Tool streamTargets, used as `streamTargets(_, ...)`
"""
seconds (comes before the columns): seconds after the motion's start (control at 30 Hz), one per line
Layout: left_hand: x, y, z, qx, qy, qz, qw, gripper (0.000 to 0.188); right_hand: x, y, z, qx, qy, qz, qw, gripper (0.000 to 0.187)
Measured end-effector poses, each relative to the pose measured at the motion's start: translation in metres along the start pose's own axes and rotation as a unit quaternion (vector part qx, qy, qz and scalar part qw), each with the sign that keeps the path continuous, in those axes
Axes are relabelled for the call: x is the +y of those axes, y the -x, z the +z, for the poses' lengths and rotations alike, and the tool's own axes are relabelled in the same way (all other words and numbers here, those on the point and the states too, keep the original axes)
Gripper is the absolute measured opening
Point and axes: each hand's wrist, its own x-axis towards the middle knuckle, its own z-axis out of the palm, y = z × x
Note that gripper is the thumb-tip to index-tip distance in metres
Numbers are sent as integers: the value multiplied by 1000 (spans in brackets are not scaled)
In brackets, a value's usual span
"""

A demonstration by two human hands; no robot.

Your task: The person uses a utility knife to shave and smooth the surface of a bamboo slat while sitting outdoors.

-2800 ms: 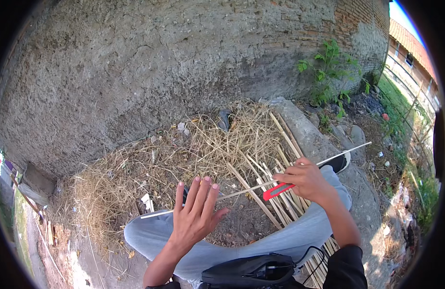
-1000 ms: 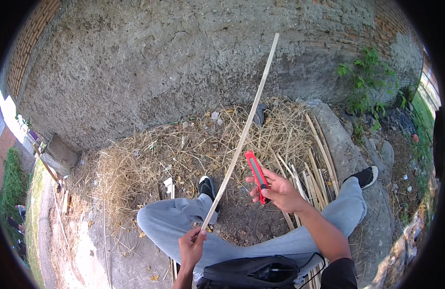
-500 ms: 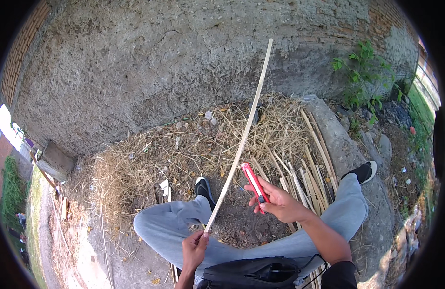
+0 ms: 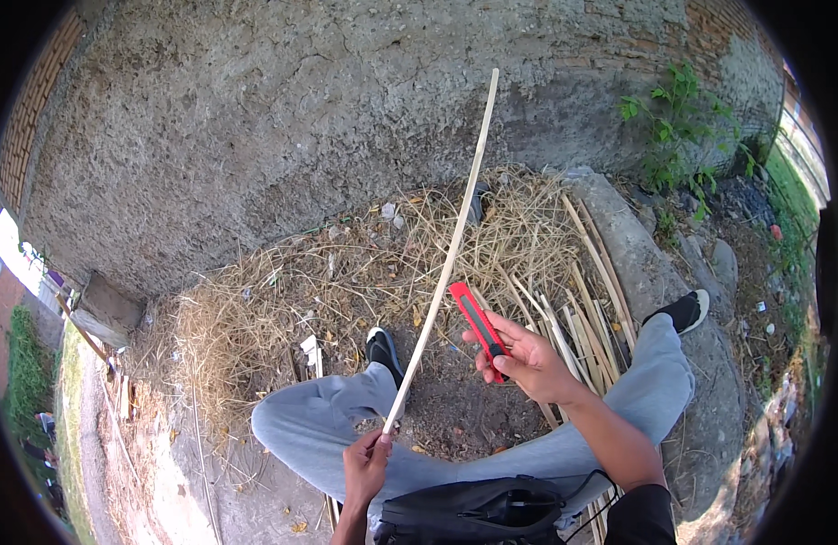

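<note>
My left hand (image 4: pixel 366 465) grips the near end of a long pale bamboo strip (image 4: pixel 446 259), which slants up and away toward the rough wall. My right hand (image 4: pixel 521 359) holds a red utility knife (image 4: pixel 477 329) just right of the strip, its tip close to the strip without clearly touching it. I sit with both legs in grey trousers (image 4: pixel 319 422) spread out, black shoes (image 4: pixel 383 350) on my feet.
A heap of dry straw and shavings (image 4: pixel 301 300) lies in front of the wall (image 4: pixel 301 118). A bundle of bamboo slats (image 4: pixel 587 309) rests on the right. A black bag (image 4: pixel 478 513) sits on my lap. Green weeds (image 4: pixel 678 127) grow at the far right.
The strip was held level across my lap by the right hand; now the left hand holds its near end, pointing up. Over the last second the knife has stayed beside the strip.
</note>
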Motion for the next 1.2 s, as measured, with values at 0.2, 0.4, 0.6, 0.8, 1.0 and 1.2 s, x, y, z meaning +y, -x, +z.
streamTargets(0.2,-1,-1,0,-1,-7,-5,1000,23,-5,0,3,12,18,10,1000,75)
streamTargets(0.4,2,-1,3,-1,-8,-1,1000,23,-9,3,-4,-30,-191,77,978,84)
streamTargets(0.6,1,-3,4,-8,-35,1,999,23,-9,7,-4,-59,-145,44,987,86)
streamTargets(0.8,3,-3,5,-10,-35,-6,999,25,-4,11,-5,-18,-71,39,997,73)
streamTargets(1.0,2,-2,5,-10,-20,-20,1000,26,-12,9,7,78,3,-13,997,56)
streamTargets(1.2,-1,-4,6,-11,-22,2,1000,24,-3,9,-1,89,75,-32,993,50)
